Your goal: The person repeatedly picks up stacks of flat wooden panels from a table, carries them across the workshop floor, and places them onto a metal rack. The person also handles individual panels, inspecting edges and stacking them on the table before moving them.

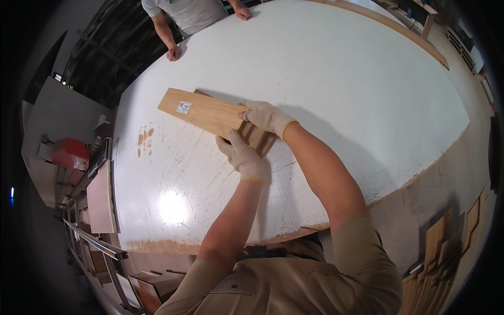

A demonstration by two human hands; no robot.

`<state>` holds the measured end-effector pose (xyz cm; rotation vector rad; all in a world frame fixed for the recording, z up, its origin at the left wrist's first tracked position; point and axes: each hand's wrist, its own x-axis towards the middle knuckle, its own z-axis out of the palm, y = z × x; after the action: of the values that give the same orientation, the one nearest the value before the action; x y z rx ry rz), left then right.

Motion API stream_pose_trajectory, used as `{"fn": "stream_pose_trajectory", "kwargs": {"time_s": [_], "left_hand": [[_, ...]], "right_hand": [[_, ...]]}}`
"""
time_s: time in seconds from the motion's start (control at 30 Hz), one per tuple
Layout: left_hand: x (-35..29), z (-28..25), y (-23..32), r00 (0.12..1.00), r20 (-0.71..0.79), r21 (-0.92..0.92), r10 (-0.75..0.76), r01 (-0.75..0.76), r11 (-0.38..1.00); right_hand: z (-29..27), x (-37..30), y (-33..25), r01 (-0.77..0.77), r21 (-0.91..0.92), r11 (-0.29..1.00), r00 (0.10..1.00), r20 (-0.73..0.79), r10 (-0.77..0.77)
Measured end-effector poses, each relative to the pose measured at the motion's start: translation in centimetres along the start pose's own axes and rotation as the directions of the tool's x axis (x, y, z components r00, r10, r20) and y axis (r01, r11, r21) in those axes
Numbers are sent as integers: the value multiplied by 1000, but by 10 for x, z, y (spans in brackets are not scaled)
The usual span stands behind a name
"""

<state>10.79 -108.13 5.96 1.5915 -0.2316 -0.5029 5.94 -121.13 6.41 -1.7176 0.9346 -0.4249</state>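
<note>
A light wooden board [212, 116] with a small white label lies slantwise near the middle of the white table. My left hand [242, 158], in a pale knitted glove, grips its near edge close to the right end, thumb up against the edge. My right hand [266, 116], gloved too, holds the far side of that end; its thumb rests on top and its other fingers are hidden. Under the labelled board, darker wooden pieces [258, 138] show at the right end and along the far edge. Whether they are joined to it I cannot tell.
The large white table [341, 68] is scratched, with a worn front edge. Across it stands another person [191, 16], hands resting at its edge. A long wooden strip [388, 27] runs along the far right rim. Several boards [438, 252] stand at the lower right; a red box [70, 152] is at left.
</note>
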Motion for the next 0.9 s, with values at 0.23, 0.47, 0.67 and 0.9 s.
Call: {"fn": "stream_pose_trajectory", "kwargs": {"time_s": [0.23,0.47,0.67,0.9], "left_hand": [[7,-12,-14,948,182,303,262,-307,902],[28,-118,-46,628,502,219,595,-758,614],[15,-208,-46,870,319,-276,375,-293,916],[25,-215,-60,564,465,63,682,-789,611]], "right_hand": [[-25,28,-2,-89,-2,996,996,30,89],[-35,-36,92,313,420,852,879,-468,-92],[-19,-165,116,248,16,969,744,-643,-180],[-14,-158,93,162,-62,985,784,-598,-167]]}}
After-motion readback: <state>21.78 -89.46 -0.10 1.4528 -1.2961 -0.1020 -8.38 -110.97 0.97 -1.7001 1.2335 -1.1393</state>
